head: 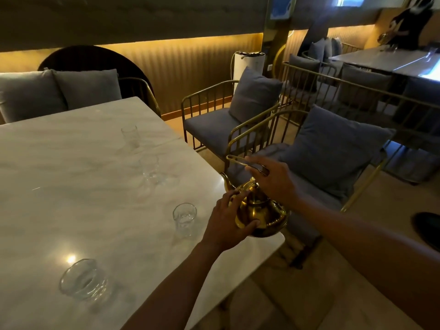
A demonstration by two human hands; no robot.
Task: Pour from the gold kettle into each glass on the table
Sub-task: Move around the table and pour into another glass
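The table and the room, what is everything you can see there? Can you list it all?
Gold kettle: one, gold, at the table's right edge.
Glasses: four, clear, on the table, nearest, beside the kettle, further back, farthest.
Table: one, pale marble, left.
Chairs: several, gold frames, grey cushions, around the table.
Far table: one, grey, top right.
Left hand: on the kettle's body.
Right hand: gripping the kettle's handle.
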